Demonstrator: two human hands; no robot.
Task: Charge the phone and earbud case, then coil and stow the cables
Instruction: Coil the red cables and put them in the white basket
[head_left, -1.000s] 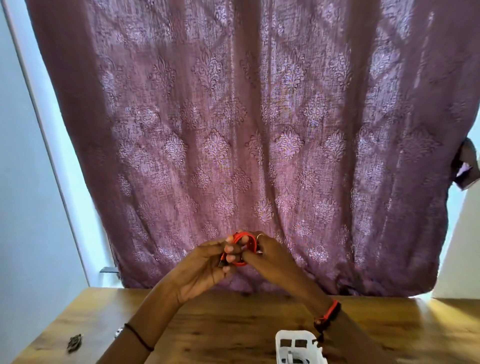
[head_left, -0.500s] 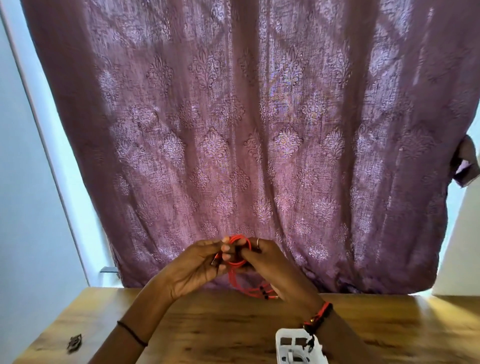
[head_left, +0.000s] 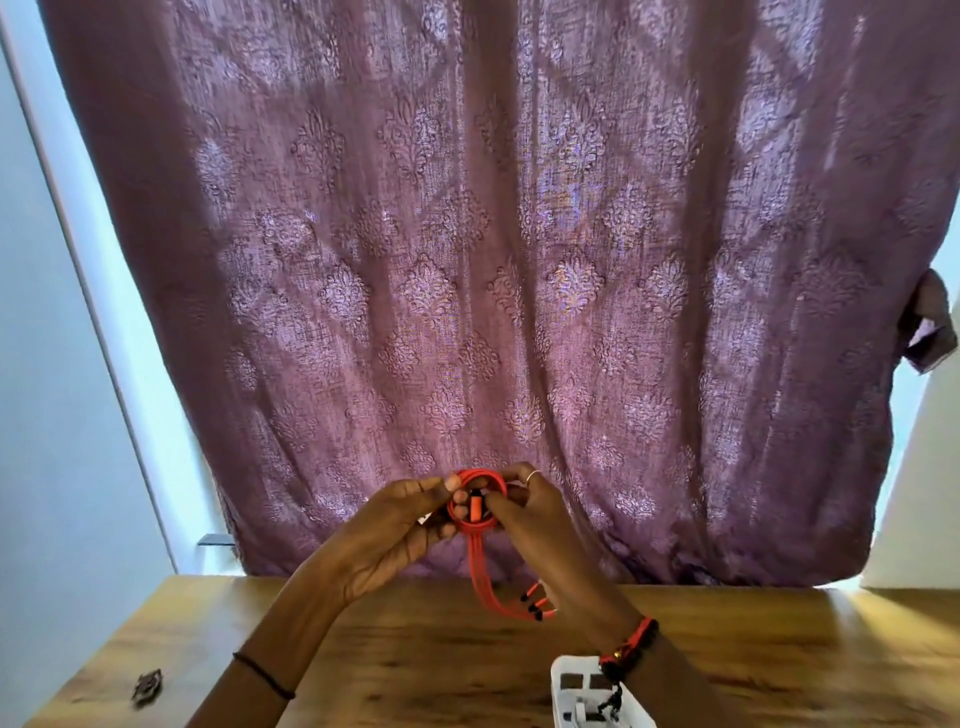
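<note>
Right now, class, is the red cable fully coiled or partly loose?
Partly loose: the left hand and right hand pinch a small loop of the red cable, while its connector ends dangle below.

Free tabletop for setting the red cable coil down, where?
Widest bare wood: right part of the table, between right forearm and right edge. Smaller patch between the small dark object and left forearm. Crowded centre: left hand and right hand hold the red cable, ends dangling; white holder at near edge.
</note>
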